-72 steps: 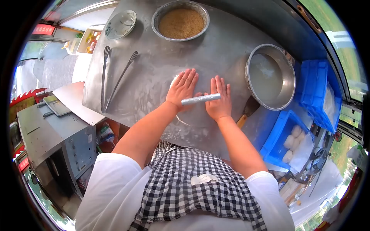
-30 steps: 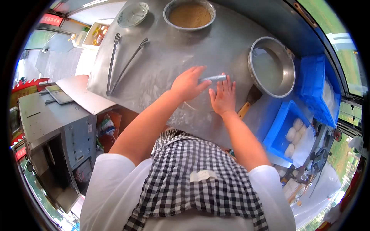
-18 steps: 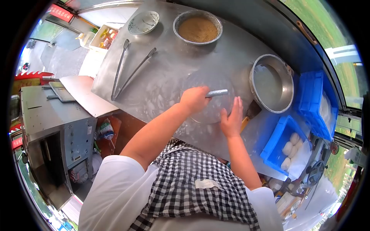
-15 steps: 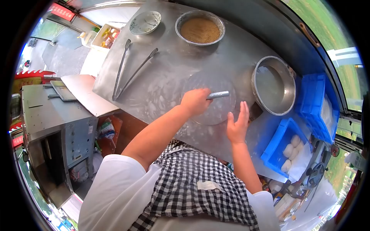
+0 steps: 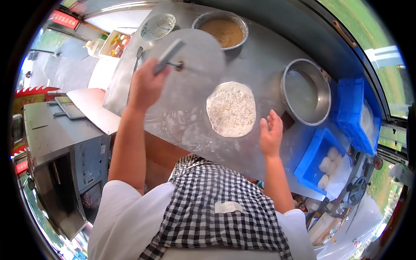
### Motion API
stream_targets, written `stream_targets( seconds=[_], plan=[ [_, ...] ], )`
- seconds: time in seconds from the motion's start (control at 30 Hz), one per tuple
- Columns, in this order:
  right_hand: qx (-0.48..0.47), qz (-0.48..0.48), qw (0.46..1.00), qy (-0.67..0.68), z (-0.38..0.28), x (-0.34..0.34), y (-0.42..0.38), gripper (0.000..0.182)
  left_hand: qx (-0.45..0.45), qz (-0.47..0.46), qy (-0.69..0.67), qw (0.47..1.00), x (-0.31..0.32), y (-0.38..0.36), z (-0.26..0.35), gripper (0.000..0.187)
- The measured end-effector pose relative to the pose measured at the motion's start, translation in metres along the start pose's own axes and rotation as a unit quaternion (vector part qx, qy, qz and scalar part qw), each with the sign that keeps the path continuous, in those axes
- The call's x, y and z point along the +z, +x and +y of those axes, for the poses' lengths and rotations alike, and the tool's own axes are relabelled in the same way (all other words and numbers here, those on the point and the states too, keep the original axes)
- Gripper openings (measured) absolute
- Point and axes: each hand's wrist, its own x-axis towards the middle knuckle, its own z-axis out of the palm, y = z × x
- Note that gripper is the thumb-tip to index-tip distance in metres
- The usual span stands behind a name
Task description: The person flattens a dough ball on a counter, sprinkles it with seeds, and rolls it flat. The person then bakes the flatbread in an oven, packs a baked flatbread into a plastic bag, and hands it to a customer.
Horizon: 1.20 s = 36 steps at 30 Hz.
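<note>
Though near, dough [image 5: 231, 109] apart from right hand [image 5: 271, 135].

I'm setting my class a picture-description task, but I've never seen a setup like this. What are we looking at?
There is no machine here, just a person's bare hands. The view comes from one camera worn on the head, looking forward and down. On the metal table lies flattened dough; around it stand a patterned bowl, a bowl of brown grains and a basin of cloudy liquid. The left hand grips the handle of a round disc, left of the dough. The right hand is open, apparently empty.
</note>
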Motion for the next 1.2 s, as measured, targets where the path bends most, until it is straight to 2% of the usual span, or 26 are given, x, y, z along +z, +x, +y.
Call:
stream_targets(
  seconds=[0.1,0.2,0.3,0.4,0.5,0.6,0.67,0.7,0.77,0.8,0.97,1.03,1.07,1.1,1.2],
  plan=[
    [0.032,-0.037,0.997,-0.059,0.015,0.012,0.005,0.05,-0.086,0.022,0.063,0.994,-0.023,-0.004,-0.046,0.026],
    [0.088,-0.091,0.985,-0.121,0.012,0.019,0.013,0.052,-0.139,0.037,0.098,0.985,-0.031,-0.011,-0.106,0.03],
    [0.103,-0.109,0.971,-0.186,0.017,0.029,0.026,0.054,-0.169,0.049,0.101,0.979,-0.036,-0.019,-0.158,0.033],
    [0.111,-0.117,0.949,-0.272,0.016,0.04,0.042,0.058,-0.196,0.056,0.11,0.973,-0.036,-0.023,-0.19,0.034],
    [0.132,-0.11,0.939,-0.298,0.003,0.048,0.053,0.05,-0.224,0.053,0.113,0.966,-0.029,-0.023,-0.205,0.034],
    [0.202,-0.146,0.928,-0.276,-0.016,0.051,0.062,0.039,-0.228,0.057,0.082,0.968,-0.023,-0.027,-0.213,0.035],
    [0.168,-0.139,0.939,-0.266,0.01,0.056,0.065,0.033,-0.202,0.052,0.077,0.975,-0.012,-0.038,-0.231,0.035],
    [0.183,-0.169,0.937,-0.244,0.04,0.059,0.073,0.033,-0.183,0.072,0.076,0.977,-0.015,-0.032,-0.242,0.035],
    [0.103,-0.162,0.938,-0.289,0.054,0.062,0.077,0.033,-0.157,0.085,0.076,0.981,-0.016,-0.032,-0.239,0.033],
    [0.118,-0.153,0.939,-0.284,0.061,0.064,0.079,0.032,-0.152,0.088,0.064,0.982,-0.015,-0.031,-0.248,0.033],
    [0.179,-0.106,0.961,-0.183,0.053,0.063,0.074,0.024,-0.237,0.05,0.037,0.969,-0.034,-0.028,-0.216,0.036],
    [0.171,-0.098,0.967,-0.16,0.054,0.061,0.077,0.021,-0.24,0.037,0.025,0.97,-0.038,-0.03,-0.21,0.039],
    [0.17,-0.094,0.969,-0.15,0.055,0.06,0.079,0.019,-0.229,0.05,0.016,0.972,-0.039,-0.03,-0.213,0.04],
    [0.182,-0.11,0.969,-0.125,0.041,0.056,0.078,0.01,-0.217,0.062,0.006,0.974,-0.038,-0.031,-0.215,0.04],
    [0.257,-0.13,0.956,-0.047,0.032,0.052,0.082,0.008,-0.205,0.118,-0.028,0.971,-0.035,-0.036,-0.219,0.042]
  ],
)
